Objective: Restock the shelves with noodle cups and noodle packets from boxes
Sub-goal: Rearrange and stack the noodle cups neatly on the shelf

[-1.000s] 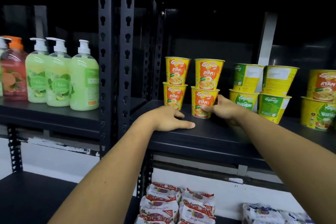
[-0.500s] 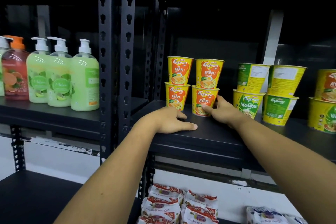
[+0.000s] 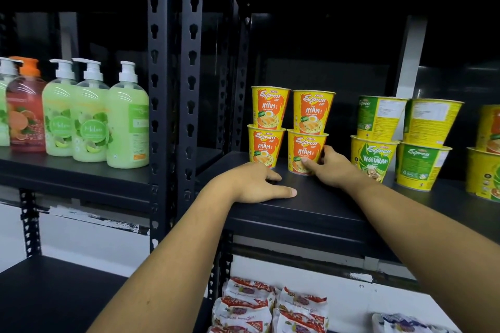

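Note:
Two stacks of two orange-and-yellow Ayam noodle cups stand on the black shelf (image 3: pixel 311 213). My right hand (image 3: pixel 328 163) grips the bottom cup of the right stack (image 3: pixel 305 151), thumb across its front and fingers round its right side. Above that cup sits another Ayam cup (image 3: pixel 312 111). My left hand (image 3: pixel 257 184) rests flat on the shelf, fingers straight, just in front of the left stack (image 3: pixel 266 127). Green-and-yellow Vegetarian cups (image 3: pixel 374 157) are stacked to the right.
Green and orange soap pump bottles (image 3: pixel 89 121) line the neighbouring shelf on the left, beyond black perforated uprights (image 3: pixel 173 89). Red-and-white noodle packets (image 3: pixel 270 308) lie on the lower shelf. More yellow cups (image 3: pixel 484 173) stand at the far right edge.
The view has shifted slightly, so the cups sit further right. My right hand stays on the bottom right Ayam cup and my left hand stays on the shelf.

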`<state>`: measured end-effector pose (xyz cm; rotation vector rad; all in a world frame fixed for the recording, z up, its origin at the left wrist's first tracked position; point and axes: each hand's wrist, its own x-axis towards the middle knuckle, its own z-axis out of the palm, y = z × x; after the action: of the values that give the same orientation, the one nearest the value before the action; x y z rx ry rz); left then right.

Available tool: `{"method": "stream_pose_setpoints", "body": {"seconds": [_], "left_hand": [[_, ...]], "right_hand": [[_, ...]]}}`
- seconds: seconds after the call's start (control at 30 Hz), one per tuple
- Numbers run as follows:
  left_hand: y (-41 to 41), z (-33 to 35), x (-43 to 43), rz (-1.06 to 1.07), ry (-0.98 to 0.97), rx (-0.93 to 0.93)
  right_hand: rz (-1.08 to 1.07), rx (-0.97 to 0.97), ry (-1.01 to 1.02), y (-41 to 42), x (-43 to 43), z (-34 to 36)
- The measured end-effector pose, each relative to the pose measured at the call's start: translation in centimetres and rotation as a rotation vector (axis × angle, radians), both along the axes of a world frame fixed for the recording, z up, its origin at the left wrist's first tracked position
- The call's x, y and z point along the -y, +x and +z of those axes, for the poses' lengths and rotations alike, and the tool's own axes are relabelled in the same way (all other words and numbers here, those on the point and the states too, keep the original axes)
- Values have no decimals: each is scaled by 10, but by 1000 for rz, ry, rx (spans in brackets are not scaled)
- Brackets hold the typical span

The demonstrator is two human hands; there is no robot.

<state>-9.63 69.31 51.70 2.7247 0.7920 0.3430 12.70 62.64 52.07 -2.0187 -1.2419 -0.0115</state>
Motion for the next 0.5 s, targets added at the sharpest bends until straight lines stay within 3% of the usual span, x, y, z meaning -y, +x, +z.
{"method": "stream_pose_setpoints", "body": {"seconds": [0.5], "left_hand": [[0, 0, -1, -15, 5, 11]], "right_hand": [[-36, 92, -40, 0, -1, -2]]}}
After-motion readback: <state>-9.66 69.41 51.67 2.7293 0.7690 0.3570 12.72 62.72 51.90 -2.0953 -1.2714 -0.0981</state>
